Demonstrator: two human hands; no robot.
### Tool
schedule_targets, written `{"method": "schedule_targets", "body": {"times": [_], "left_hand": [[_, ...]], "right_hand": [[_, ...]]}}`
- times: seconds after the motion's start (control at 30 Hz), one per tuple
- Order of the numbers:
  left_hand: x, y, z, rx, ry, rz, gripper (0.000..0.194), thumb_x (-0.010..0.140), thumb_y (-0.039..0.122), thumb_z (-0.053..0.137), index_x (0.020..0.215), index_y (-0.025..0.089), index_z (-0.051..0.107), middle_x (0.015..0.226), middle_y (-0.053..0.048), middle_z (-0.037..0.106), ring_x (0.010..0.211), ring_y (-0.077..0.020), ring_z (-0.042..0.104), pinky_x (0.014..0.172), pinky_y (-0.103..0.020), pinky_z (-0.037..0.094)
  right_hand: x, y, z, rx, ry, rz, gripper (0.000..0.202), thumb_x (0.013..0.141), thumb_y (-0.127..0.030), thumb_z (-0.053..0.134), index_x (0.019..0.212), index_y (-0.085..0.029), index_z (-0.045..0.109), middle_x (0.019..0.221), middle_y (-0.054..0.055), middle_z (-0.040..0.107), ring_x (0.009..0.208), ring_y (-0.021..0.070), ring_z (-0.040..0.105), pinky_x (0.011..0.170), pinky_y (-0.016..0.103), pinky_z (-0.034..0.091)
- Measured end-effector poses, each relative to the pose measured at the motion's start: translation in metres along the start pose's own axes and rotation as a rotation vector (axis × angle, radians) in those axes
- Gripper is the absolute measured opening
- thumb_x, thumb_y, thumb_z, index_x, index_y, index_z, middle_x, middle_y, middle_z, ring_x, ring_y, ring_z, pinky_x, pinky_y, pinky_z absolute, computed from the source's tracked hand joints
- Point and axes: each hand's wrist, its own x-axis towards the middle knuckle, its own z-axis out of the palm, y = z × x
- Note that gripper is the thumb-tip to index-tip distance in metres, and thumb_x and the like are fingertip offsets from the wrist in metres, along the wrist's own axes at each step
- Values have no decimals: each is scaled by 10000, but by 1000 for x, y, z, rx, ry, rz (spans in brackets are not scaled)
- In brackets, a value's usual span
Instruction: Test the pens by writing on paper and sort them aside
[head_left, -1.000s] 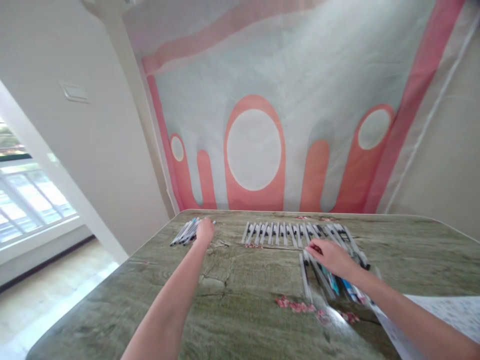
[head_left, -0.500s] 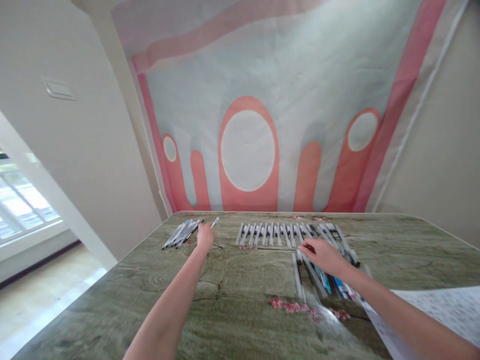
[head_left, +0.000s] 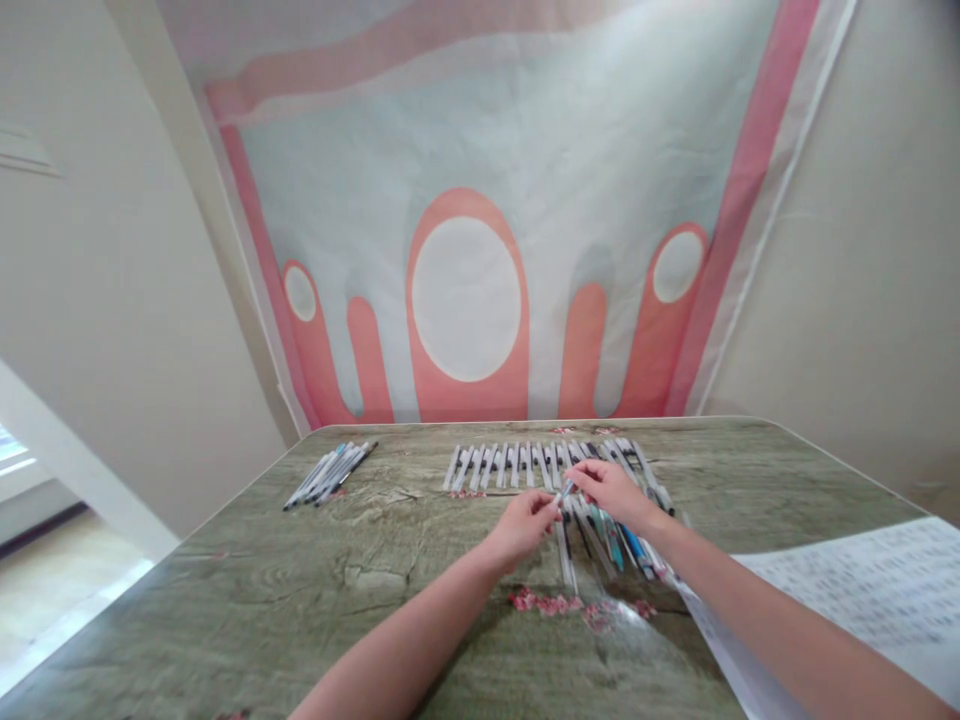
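Observation:
My left hand [head_left: 523,525] is closed, pinching one end of a slim pen [head_left: 564,491] with a clear or whitish barrel. At the pen's upper end, the fingers of my right hand [head_left: 609,490] are closed too; whether they also hold a separate cap is too small to see. Both hands meet just in front of a row of pens [head_left: 510,466] laid side by side, pale with dark parts. Beneath and beside my right hand lies a loose bunch of pens [head_left: 616,545], some teal and blue, partly hidden by the hand and forearm.
A pile of pens [head_left: 330,475] lies at the table's left. Printed or written paper sheets [head_left: 862,590] cover the right front, under my right forearm. The wood-patterned table [head_left: 300,620] bears pink flower prints. A pink and grey hanging [head_left: 465,130] covers the wall behind.
My left hand has carried a pen rightward from beside the left pile to my right hand. My right hand now has its fingers at that pen. The view has turned slightly right.

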Motion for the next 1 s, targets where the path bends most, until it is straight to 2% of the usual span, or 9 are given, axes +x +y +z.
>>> {"method": "schedule_targets", "body": {"times": [0.13,0.27,0.4,0.5,0.7,0.8,0.9,1.0], "left_hand": [[2,-3,0,-121,-31,-70,360,740,444,454,808,108,567,697,-14,538,520,-66,400,470,-189,280],[-1,-5,-1,-231,-71,-97,421,722,491,469,849,103,573,615,23,460,461,-46,314,427,-181,219],[-3,-8,-2,-144,-19,-102,425,736,515,435,751,110,561,496,60,348,412,-40,242,415,-188,177],[-2,-11,-2,-29,27,-78,418,749,504,416,635,118,531,453,62,312,409,-45,241,421,-194,168],[-4,-11,0,55,78,-4,404,756,477,412,591,125,520,464,51,352,416,-50,268,419,-192,189],[-3,-11,-1,56,43,-44,394,771,438,390,590,118,532,463,45,367,390,-46,268,404,-189,203],[1,-15,-6,23,-4,-117,330,773,385,387,672,114,548,513,27,439,385,-47,307,395,-181,233],[6,-17,-11,-11,36,-104,252,738,345,449,753,112,545,610,2,506,456,-60,393,435,-178,297]], "right_hand": [[-2,-4,2,-33,-26,-19,344,728,-468,481,727,-141,591,544,-21,526,437,72,407,431,196,316],[-5,-7,6,-63,-71,-40,359,748,-470,460,780,-144,607,595,-3,552,484,87,445,461,200,346],[-6,-5,9,-52,-115,-59,358,738,-468,485,813,-143,617,638,2,568,517,91,453,496,204,370],[-7,-2,10,-64,-108,-65,331,743,-443,488,792,-143,622,629,0,566,526,93,452,514,210,374],[-5,2,12,-41,-82,-18,305,731,-412,504,821,-143,617,627,1,564,513,91,452,498,209,373],[-2,7,11,3,-26,9,291,729,-394,507,840,-141,599,631,-3,557,502,83,450,480,201,367],[1,13,8,38,56,46,296,712,-393,523,875,-148,557,665,-5,563,493,78,454,457,195,361],[2,16,9,8,30,27,274,683,-391,559,803,-144,551,636,-7,555,504,85,465,469,202,371]]}}
